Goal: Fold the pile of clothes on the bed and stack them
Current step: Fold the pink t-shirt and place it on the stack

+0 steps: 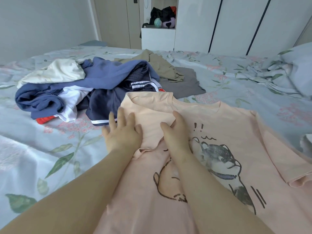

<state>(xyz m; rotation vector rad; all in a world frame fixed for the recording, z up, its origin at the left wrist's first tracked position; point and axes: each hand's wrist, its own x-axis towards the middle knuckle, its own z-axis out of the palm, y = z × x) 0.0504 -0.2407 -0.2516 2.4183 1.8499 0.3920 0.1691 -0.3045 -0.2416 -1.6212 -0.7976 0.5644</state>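
Head view: peach T-shirt [236,119] lies print-up on the bed [42,149], directly in front of the person, collar pointing away. The sleeve side by the left hand is already turned in over the chest as a flap [150,115]. The other sleeve lies flat and unfolded.

Hands: left hand [122,134] and right hand [175,132] both lie flat on that flap, fingers straight and slightly spread. They press down and grip nothing.

Handling, judged:
- Thin knit cotton by the look of it; light, limp, no stiffness of its own.
- Creases only hold if pressed, so flat palms suit it.
- The printed dog area probably folds a little stiffer than plain cloth.
- Not fragile, not slippery; it may drag on the bedcover and bunch.
- Best hold for the next fold: pinch the far shoulder seam and the hem on the same side, lift together.

Surface: soft floral bedcover, rumpled, gives under pressure, so edges will not square up as on a hard counter.

Around the T-shirt:
- Beyond its collar and toward the left-hand side, the unfolded pile [101,76]: blue, white, navy, cream and a red item.
- Just beyond the collar, a grey garment [185,83] laid flat with a khaki garment [162,66] on it.
- Further beyond, a white wardrobe [236,22].
- Off its unfolded sleeve side, a pillow [300,65].
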